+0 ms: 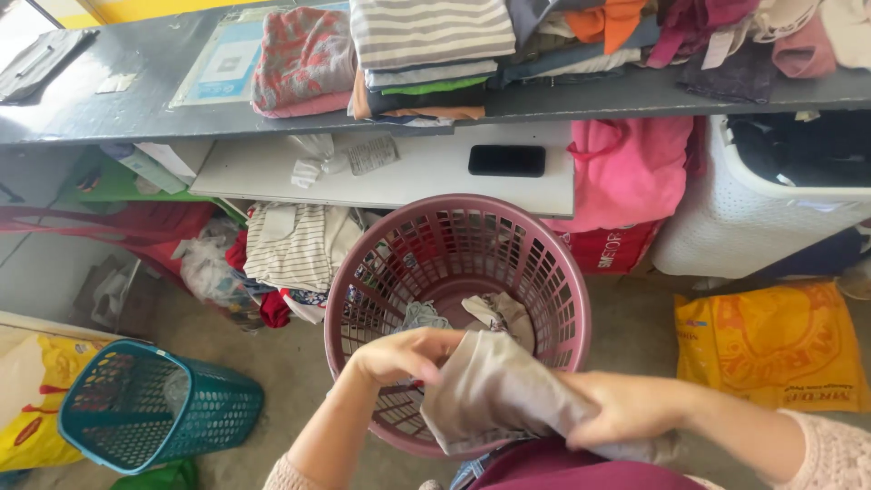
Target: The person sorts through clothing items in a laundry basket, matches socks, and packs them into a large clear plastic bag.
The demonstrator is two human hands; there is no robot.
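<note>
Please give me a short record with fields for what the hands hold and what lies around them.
left hand: grips the upper edge of a grey cloth
right hand: grips the cloth's lower right part
under the hands: round maroon basket, a few pale clothes at its bottom
floor, left: teal basket lying tilted
floor, right: yellow bag
low shelf: black phone
top shelf: folded clothes in stacks
far right: white hamper with dark clothes
</note>
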